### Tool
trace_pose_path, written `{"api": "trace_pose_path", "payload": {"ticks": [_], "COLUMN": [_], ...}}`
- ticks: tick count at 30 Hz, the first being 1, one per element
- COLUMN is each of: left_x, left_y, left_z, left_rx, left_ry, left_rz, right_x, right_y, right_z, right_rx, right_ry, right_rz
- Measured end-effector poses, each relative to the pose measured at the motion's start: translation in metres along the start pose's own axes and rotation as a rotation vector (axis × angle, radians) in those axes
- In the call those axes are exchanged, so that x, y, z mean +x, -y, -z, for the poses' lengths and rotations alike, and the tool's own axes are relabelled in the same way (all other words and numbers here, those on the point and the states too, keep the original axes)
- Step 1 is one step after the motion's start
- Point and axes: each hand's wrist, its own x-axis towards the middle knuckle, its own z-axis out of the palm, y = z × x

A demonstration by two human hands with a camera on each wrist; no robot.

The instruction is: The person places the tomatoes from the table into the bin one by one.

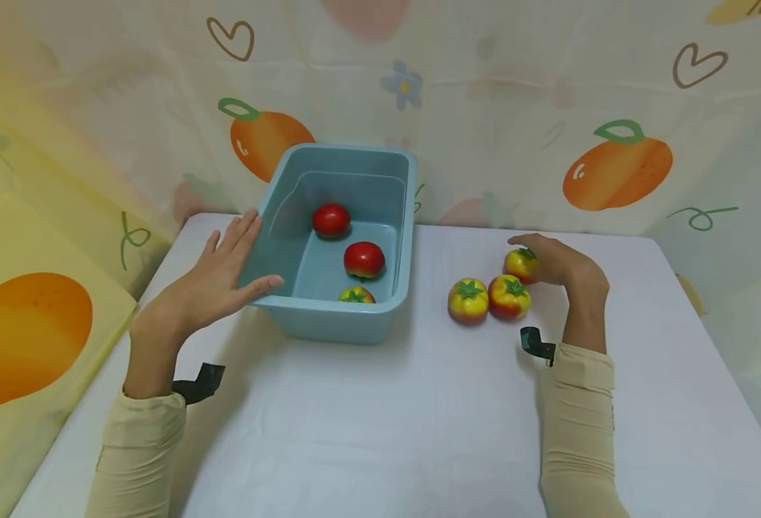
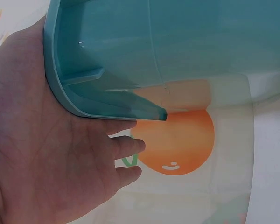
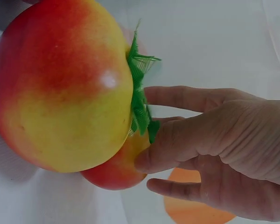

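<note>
My left hand (image 1: pixel 208 288) lies along the left rim of a light blue plastic bin (image 1: pixel 329 324), fingers extended and thumb over the near corner. The left wrist view shows the palm (image 2: pixel 60 135) against the bin's outer rim (image 2: pixel 77 112). My right hand (image 1: pixel 564 262) is at the farthest of three yellow-red tomatoes, the far tomato (image 1: pixel 521 265). In the right wrist view its thumb (image 3: pixel 163 144) overlaps that tomato (image 3: pixel 116 170), and the other fingers extend loosely beyond. A nearer tomato (image 3: pixel 60 88) with a green leafy top hides part of it.
Beside the far tomato sit a middle tomato (image 1: pixel 508 297) and a left tomato (image 1: pixel 467 301). Inside the bin lie two red tomatoes, one farther back (image 1: pixel 331 220) and one nearer (image 1: pixel 364 260), plus a yellow-green tomato (image 1: pixel 357 295). A patterned curtain (image 1: pixel 484 144) hangs behind the white table (image 1: pixel 367 424).
</note>
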Motion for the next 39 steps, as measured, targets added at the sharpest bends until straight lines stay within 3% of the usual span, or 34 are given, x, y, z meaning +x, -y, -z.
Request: {"api": "trace_pose_path", "payload": {"ticks": [9, 19, 23, 39], "left_x": [0.0, 0.0, 0.0, 0.0], "left_y": [0.001, 0.0, 0.0, 0.001], "left_z": [0.002, 0.0, 0.0, 0.001], "left_rx": [-0.004, -0.008, -0.004, -0.005], "left_ry": [0.004, 0.007, 0.006, 0.002], "left_rz": [0.006, 0.004, 0.004, -0.003], "right_x": [0.001, -0.002, -0.007, -0.03], "right_y": [-0.001, 0.0, 0.002, 0.019], "right_z": [0.002, 0.004, 0.006, 0.02], "right_rx": [-0.019, -0.016, -0.018, -0.071], "right_ry": [0.031, 0.01, -0.033, -0.252], "right_rz": [-0.047, -0.069, -0.071, 0.06]}}
